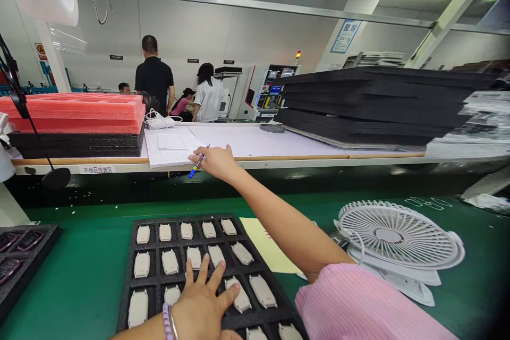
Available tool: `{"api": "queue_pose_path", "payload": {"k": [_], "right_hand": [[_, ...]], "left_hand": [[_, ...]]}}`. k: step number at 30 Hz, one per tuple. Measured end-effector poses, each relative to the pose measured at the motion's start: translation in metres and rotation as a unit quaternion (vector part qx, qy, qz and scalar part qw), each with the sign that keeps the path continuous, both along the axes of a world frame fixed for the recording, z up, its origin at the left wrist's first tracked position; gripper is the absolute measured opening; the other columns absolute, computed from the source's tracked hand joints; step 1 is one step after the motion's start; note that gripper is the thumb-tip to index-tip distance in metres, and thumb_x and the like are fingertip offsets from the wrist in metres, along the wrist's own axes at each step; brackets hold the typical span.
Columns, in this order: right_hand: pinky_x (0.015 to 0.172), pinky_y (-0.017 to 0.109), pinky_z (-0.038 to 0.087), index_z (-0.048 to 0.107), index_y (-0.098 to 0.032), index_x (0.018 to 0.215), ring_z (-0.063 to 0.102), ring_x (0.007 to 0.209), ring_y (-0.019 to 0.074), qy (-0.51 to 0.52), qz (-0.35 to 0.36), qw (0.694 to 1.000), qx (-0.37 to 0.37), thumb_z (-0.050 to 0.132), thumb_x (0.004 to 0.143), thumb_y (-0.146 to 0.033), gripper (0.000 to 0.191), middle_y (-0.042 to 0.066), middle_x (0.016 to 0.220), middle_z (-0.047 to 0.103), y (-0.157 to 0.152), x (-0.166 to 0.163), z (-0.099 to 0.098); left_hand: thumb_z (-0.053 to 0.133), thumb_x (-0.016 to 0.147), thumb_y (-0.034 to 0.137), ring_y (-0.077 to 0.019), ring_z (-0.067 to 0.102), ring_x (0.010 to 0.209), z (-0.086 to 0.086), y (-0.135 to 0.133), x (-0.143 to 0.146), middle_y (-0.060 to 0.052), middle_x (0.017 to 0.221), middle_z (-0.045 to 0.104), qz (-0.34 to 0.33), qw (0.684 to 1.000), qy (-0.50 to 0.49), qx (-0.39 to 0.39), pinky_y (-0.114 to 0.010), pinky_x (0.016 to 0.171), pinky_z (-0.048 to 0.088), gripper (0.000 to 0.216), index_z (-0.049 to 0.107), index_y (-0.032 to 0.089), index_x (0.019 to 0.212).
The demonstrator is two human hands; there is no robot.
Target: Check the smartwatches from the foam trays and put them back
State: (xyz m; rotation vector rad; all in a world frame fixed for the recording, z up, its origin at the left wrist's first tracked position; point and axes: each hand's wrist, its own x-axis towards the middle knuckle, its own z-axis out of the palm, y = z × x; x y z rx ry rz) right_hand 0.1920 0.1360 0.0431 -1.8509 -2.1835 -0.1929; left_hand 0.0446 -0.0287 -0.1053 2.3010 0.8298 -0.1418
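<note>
- Spread left hand (199,303), grasping nothing, lay over one black foam tray (155,271), lower centre; its top row held five pale casings (186,231).
- Right hand (219,162), centre, pinched one slim blue pen (196,168) by paper (161,156).

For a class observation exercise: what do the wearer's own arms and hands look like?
The left hand is gloveless, with a lilac beaded bracelet and a silvery bangle; no sleeve shows there. The right hand is gloveless too, its wrist unadorned; a pink ribbed sleeve ends near the elbow.
</note>
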Motion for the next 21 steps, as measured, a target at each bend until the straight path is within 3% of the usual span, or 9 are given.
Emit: {"api": "queue_pose_path", "payload": {"k": [7,13,16,21], "right_hand": [[0.116,0.068,0.027,0.071,-0.020,0.125,0.069,0.117,0.0391,-0.037,-0.010,0.999,0.022,0.049,0.109,-0.057,0.046,0.017,0.117,0.077,-0.014,0.011,-0.006],[0.110,0.055,0.035,0.073,-0.014,0.121,0.071,0.109,0.0386,-0.041,0.000,0.998,0.057,0.045,0.110,-0.056,0.051,0.021,0.110,0.077,0.007,-0.003,-0.012],[0.101,0.045,0.041,0.073,-0.012,0.126,0.071,0.110,0.0371,-0.027,0.038,0.996,0.070,0.049,0.111,-0.049,0.047,0.021,0.115,0.076,0.019,-0.010,-0.019],[0.099,0.035,0.046,0.073,-0.019,0.131,0.071,0.111,0.0297,0.025,0.107,0.991,0.077,0.057,0.108,-0.044,0.038,0.012,0.120,0.077,0.029,0.002,-0.023]], "left_hand": [[0.046,0.091,0.084,-0.0485,-0.007,0.160,-0.003,0.002,0.001,-0.016,0.174,0.002,-0.004,1.000,0.004,-0.002,-0.080,0.121,-0.008,0.095,0.032,0.026,0.165],[0.047,0.092,0.082,-0.0485,-0.009,0.160,0.000,0.003,0.002,-0.015,0.174,0.001,-0.008,1.000,0.013,-0.010,-0.082,0.120,-0.007,0.093,0.030,0.028,0.166],[0.048,0.094,0.078,-0.0495,-0.006,0.160,-0.010,0.005,0.003,-0.015,0.174,0.002,-0.014,1.000,0.019,0.001,-0.084,0.120,-0.004,0.089,0.030,0.029,0.166],[0.050,0.098,0.070,-0.0500,-0.003,0.160,-0.034,0.009,0.004,-0.013,0.175,0.004,-0.015,0.999,0.004,0.034,-0.085,0.119,0.000,0.079,0.028,0.036,0.166]]}}
